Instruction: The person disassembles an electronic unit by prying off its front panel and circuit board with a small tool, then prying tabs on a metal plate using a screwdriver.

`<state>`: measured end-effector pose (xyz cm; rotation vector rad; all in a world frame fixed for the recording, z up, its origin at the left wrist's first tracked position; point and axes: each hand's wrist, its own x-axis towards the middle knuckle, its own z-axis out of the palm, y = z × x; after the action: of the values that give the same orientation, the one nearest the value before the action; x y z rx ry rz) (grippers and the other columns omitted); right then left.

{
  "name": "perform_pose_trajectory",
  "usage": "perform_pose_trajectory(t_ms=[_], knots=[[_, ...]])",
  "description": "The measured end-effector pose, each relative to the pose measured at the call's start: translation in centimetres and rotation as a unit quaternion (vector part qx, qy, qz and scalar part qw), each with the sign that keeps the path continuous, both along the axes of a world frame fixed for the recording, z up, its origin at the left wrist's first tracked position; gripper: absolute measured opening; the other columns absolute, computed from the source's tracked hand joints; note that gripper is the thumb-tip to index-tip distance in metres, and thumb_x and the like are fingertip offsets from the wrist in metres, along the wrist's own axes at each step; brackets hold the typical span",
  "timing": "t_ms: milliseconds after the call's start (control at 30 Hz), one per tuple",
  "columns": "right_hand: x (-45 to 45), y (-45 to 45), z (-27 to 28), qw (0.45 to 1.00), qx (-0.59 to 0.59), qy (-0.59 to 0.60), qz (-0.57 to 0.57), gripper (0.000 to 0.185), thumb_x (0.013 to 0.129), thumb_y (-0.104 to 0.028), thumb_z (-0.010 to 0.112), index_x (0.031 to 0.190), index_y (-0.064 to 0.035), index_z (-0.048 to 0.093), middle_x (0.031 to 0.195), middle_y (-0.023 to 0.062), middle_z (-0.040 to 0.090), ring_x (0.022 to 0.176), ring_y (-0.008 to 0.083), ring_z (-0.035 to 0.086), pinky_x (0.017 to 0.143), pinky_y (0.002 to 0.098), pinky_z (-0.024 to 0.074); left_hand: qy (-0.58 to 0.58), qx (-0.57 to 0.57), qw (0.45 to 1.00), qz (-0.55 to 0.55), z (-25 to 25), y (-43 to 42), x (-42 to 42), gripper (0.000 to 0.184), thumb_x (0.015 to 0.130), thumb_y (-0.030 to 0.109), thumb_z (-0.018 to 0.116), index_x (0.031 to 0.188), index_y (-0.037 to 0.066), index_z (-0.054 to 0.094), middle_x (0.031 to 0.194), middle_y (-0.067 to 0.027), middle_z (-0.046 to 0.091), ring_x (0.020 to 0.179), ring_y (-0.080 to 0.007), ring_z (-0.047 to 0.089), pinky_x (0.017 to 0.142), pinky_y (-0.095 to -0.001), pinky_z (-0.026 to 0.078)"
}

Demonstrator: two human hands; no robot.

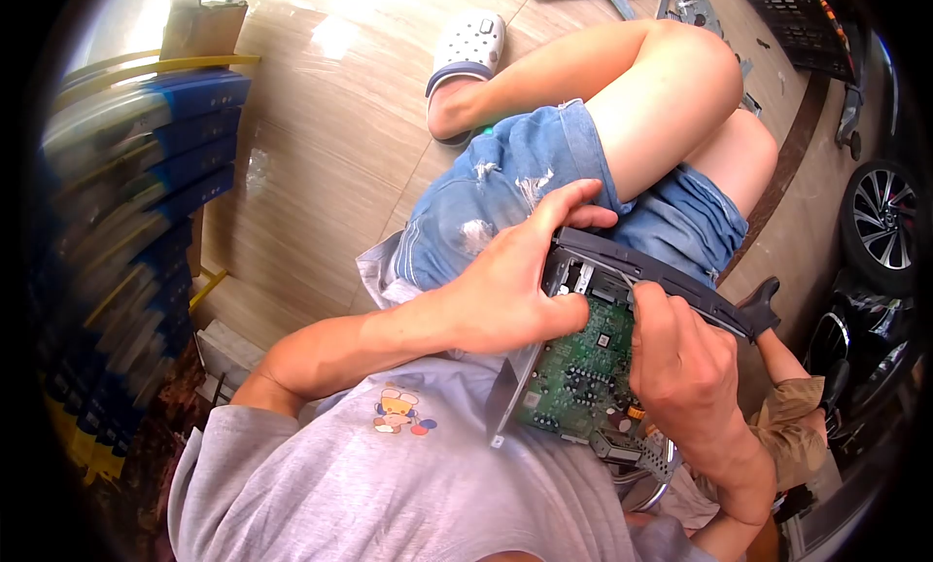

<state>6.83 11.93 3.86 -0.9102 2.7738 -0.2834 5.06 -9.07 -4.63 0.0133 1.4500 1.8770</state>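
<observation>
An opened electronic unit (518, 395) rests against my lap and shirt, with a metal case and a long black front panel (653, 267). A green circuit board (583, 368) lies exposed inside it. My left hand (520, 280) grips the unit's left corner, thumb over the board's edge and fingers around the front panel. Above the board's right side, my right hand (685, 363) is closed, fingertips pinched close behind the front panel. A thin grey strip or rod runs toward those fingertips; what they hold is hidden. Metal connector housings (632, 450) stick out at the unit's rear.
Stacked blue-and-white boxes (194, 144) fill the left side. Tiled floor (311, 163) stretches ahead, with metal parts (695, 13) at the top. A car wheel (882, 215) stands at right. Another person's leg (792, 411) in brown shorts shows at lower right.
</observation>
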Motion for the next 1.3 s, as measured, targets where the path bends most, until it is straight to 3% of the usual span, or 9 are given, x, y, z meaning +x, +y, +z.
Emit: perform_pose_trajectory(t_ms=[133, 233, 400, 500, 633, 667, 833, 1167, 1300], knots=[[-0.4, -0.4, -0.2, 1.0, -0.01, -0.006, 0.016, 0.04, 0.073, -0.002, 0.066, 0.111, 0.0063, 0.062, 0.071, 0.0027, 0.046, 0.052, 0.0151, 0.053, 0.045, 0.0294, 0.046, -0.005, -0.004, 1.0, -0.009, 0.3, -0.4, -0.2, 0.092, 0.078, 0.001, 0.065, 0.16, 0.001, 0.025, 0.15, -0.0194, 0.051, 0.129, -0.0233, 0.056, 0.108, -0.035, 0.044], [-0.5, -2.4, -0.1, 0.998, 0.008, 0.005, 0.065, 0.04, 0.072, -0.004, 0.066, 0.111, 0.0058, 0.062, 0.071, 0.0025, 0.046, 0.052, 0.0145, 0.053, 0.045, 0.0288, 0.0448, 0.18, -0.032, 0.983, -0.013, -0.5, 0.5, 1.0, 0.093, 0.08, 0.005, 0.071, 0.16, 0.0, 0.024, 0.152, -0.0223, 0.049, 0.136, -0.0283, 0.053, 0.112, -0.0383, 0.042], [-0.4, -2.3, 0.2, 1.0, 0.004, -0.012, 0.016, 0.032, 0.077, -0.004, 0.068, 0.108, 0.0051, 0.064, 0.071, 0.0039, 0.049, 0.052, 0.0157, 0.054, 0.046, 0.0305, 0.0443, 0.014, 0.058, 0.995, 0.081, -0.5, -0.4, 0.8, 0.126, 0.074, 0.001, 0.081, 0.165, 0.005, -0.006, 0.154, -0.0282, 0.044, 0.147, -0.0351, 0.042, 0.121, -0.0435, 0.034], [0.2, -0.3, 0.4, 1.0, 0.007, -0.011, 0.012, 0.03, 0.08, -0.002, 0.066, 0.109, 0.0061, 0.064, 0.07, 0.0051, 0.051, 0.053, 0.0178, 0.055, 0.047, 0.0315, 0.0449, 0.027, 0.101, 0.989, 0.108, -1.3, 0.0, 1.4, 0.127, 0.073, 0.001, 0.083, 0.166, 0.005, -0.004, 0.153, -0.0279, 0.044, 0.147, -0.036, 0.042, 0.121, -0.045, 0.034], [1.1, -0.7, 0.6, 0.999, -0.018, -0.011, -0.034, 0.028, 0.081, 0.002, 0.067, 0.109, 0.0064, 0.065, 0.069, 0.0068, 0.054, 0.052, 0.0203, 0.057, 0.047, 0.033, 0.0467, 0.08, 0.025, 0.996, 0.039, -1.4, 0.0, 1.3, 0.115, 0.074, 0.005, 0.084, 0.164, 0.003, 0.013, 0.152, -0.0252, 0.046, 0.146, -0.0324, 0.043, 0.122, -0.0434, 0.033], [1.3, -0.7, 0.7, 0.999, -0.013, -0.021, -0.039, 0.027, 0.082, 0.002, 0.067, 0.109, 0.0066, 0.065, 0.069, 0.0069, 0.054, 0.052, 0.0202, 0.058, 0.047, 0.033, 0.0469, 0.095, 0.005, 0.994, 0.055, -1.5, 0.1, 1.5, 0.11, 0.074, 0.018, 0.085, 0.161, -0.002, 0.02, 0.148, -0.0296, 0.051, 0.142, -0.0353, 0.049, 0.119, -0.0412, 0.037], [1.7, -1.1, 1.6, 0.991, -0.008, -0.1, -0.092, 0.024, 0.092, 0.003, 0.068, 0.115, 0.0073, 0.063, 0.08, 0.0148, 0.066, 0.061, 0.0298, 0.067, 0.056, 0.0374, 0.0505, 0.066, -0.009, 0.998, 0.022, -0.7, -0.6, 1.4, 0.111, 0.075, 0.015, 0.085, 0.162, 0.0, 0.018, 0.153, -0.026, 0.047, 0.145, -0.0325, 0.044, 0.121, -0.0413, 0.033], [1.8, -0.9, 1.8, 0.993, -0.024, -0.076, -0.092, 0.025, 0.092, 0.005, 0.067, 0.116, 0.0077, 0.061, 0.085, 0.0155, 0.067, 0.063, 0.0302, 0.068, 0.056, 0.0375, 0.0519, 0.096, -0.037, 0.994, -0.023, 0.0, -1.5, 1.6, 0.113, 0.077, 0.019, 0.087, 0.163, -0.002, 0.017, 0.157, -0.0245, 0.042, 0.148, -0.0298, 0.039, 0.122, -0.0394, 0.028], [1.5, -0.8, 0.9, 0.995, -0.039, -0.042, -0.076, 0.028, 0.087, 0.005, 0.068, 0.114, 0.0079, 0.062, 0.078, 0.0102, 0.061, 0.058, 0.023, 0.065, 0.051, 0.0344, 0.051, 0.04, -0.043, 0.998, 0.01, 0.2, -2.0, 2.6, 0.113, 0.078, 0.043, 0.087, 0.158, -0.009, 0.025, 0.152, -0.0324, 0.045, 0.145, -0.0366, 0.044, 0.119, -0.0415, 0.037]])
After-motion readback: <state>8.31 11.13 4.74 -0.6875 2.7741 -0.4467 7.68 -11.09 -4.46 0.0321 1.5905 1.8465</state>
